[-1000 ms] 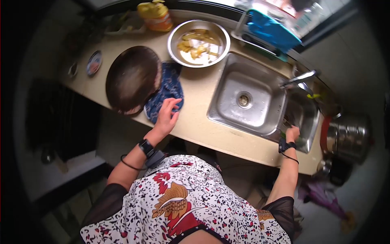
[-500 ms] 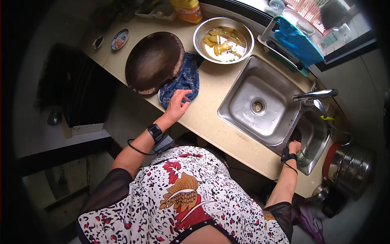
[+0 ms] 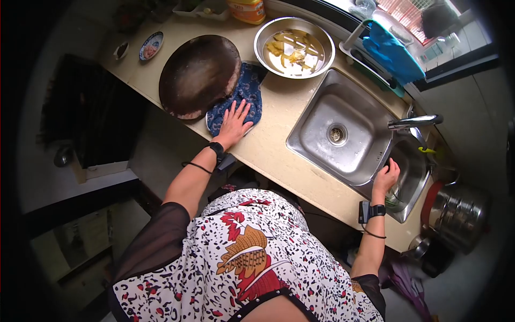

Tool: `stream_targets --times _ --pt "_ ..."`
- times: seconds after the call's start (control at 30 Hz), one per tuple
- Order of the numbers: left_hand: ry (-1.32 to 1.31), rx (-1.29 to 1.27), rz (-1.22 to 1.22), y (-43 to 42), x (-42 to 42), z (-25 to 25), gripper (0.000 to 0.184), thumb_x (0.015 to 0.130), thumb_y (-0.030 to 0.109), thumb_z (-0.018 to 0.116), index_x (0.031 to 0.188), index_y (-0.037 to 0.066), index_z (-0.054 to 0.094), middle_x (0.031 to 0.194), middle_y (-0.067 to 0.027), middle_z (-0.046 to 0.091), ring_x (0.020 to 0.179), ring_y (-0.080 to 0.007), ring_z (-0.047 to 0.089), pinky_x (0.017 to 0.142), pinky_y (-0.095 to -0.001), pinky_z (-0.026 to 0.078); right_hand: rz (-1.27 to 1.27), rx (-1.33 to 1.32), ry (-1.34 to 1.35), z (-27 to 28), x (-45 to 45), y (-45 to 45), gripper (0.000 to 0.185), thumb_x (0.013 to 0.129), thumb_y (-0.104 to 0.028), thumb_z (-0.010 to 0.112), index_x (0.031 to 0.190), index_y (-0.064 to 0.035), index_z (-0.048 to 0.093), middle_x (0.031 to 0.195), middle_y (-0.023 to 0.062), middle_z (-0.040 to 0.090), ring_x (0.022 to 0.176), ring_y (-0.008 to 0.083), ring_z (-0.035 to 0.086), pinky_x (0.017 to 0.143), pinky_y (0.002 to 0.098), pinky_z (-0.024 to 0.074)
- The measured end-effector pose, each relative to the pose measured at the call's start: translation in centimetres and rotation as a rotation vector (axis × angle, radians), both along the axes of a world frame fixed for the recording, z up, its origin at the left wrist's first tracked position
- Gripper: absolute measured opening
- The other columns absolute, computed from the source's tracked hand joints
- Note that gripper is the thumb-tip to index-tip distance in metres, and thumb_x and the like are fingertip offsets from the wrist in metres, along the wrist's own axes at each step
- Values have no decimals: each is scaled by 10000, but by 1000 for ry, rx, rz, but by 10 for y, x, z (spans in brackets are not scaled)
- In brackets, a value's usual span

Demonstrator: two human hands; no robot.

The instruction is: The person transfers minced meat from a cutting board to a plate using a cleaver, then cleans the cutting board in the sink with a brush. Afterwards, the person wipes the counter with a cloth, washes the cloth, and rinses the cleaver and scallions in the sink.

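My left hand (image 3: 234, 124) lies with fingers spread on a blue patterned cloth (image 3: 251, 88), beside a large dark round wooden board or lid (image 3: 199, 76). Over the small sink basin (image 3: 414, 180), my right hand (image 3: 386, 174) has its fingers bent together around something dark that I cannot make out. Some green strands (image 3: 394, 200) show in that basin, just below the hand. The larger steel basin (image 3: 343, 115), with its drain, is to the left of my right hand.
A metal bowl (image 3: 259, 49) holds yellowish pieces in water. Small dishes (image 3: 151, 45) stand at the back left, near a yellow bottle (image 3: 248, 11). The faucet (image 3: 416, 122) reaches over the sink. A blue cloth hangs on a rack (image 3: 394, 56); a steel pot (image 3: 456, 214) stands right.
My left hand has flattened and spread its fingers on the cloth. My right hand has risen slightly within the small basin, its fingers now more visible. The view has shifted.
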State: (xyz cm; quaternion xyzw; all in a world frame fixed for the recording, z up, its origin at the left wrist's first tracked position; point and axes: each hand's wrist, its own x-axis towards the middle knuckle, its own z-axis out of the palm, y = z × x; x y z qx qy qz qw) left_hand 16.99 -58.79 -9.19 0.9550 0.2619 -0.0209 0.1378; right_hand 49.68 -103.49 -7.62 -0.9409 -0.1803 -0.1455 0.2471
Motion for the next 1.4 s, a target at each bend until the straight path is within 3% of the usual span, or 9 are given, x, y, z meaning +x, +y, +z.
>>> stream_targets --times 0.2,0.53,0.67,0.8,0.83,0.93,0.97,1.2,1.4 --pt "-17 -23 11 5 -1 -12 672 922 409 461 1465 127 181 1538 -92 77 1411 -328 42 1098 -536 125 455 160 163 38 -83 141 384 757 47 544 1124 -47 604 1114 167 556 1036 322 550 908 374 440" --pt "-125 -147 -294 17 -64 17 656 886 341 551 1398 16 302 1478 -160 250 1367 -343 226 1089 -473 237 997 -141 190 6 -196 357 576 888 -291 547 1349 8 377 1436 235 284 1339 385 261 1043 451 290" --pt "-193 -729 -109 81 -121 61 386 858 184 604 1221 60 561 1237 -135 545 1066 -253 571 918 -368 444 849 -384 308 -7 -226 367 590 876 -334 553 1307 47 425 1427 249 290 1332 398 261 1049 514 251" --pt "-674 -432 316 172 -141 80 290 828 64 578 1117 45 597 906 -81 566 796 -154 560 666 -276 486 683 57 513 28 -231 390 350 851 -156 565 1138 44 575 1354 243 401 1236 381 403 1002 415 358" --pt "-759 -403 393 198 -142 73 315 829 86 586 1141 52 578 973 -100 558 863 -187 551 710 -300 483 661 136 409 27 -232 400 313 834 -94 561 1119 36 581 1203 213 550 1066 319 560 896 354 454" --pt "-710 47 467 283 -152 38 427 829 189 618 1220 53 510 1168 -157 501 1062 -300 487 889 -395 428 510 358 824 17 -233 434 317 830 -110 575 1113 35 585 1019 167 645 897 259 633 807 337 500" --pt "-666 30 542 304 -151 29 462 828 234 628 1226 38 499 1184 -178 496 1094 -333 466 939 -417 387 452 488 879 -19 -230 442 343 826 -121 588 1124 48 566 888 126 670 777 202 651 718 311 524" --pt "-559 -465 874 396 -136 -15 695 848 488 574 1228 -85 467 1202 -277 529 1129 -369 512 958 -401 398 189 342 1241 -5 -234 491 390 898 -135 556 1193 102 463 946 147 622 743 179 647 637 256 543" --pt "-200 -509 959 414 -114 4 823 818 670 439 1024 -107 615 1061 -284 610 1081 -390 553 920 -418 423 182 168 1150 13 -235 519 376 870 -271 588 833 101 629 764 110 638 649 162 618 539 291 536"
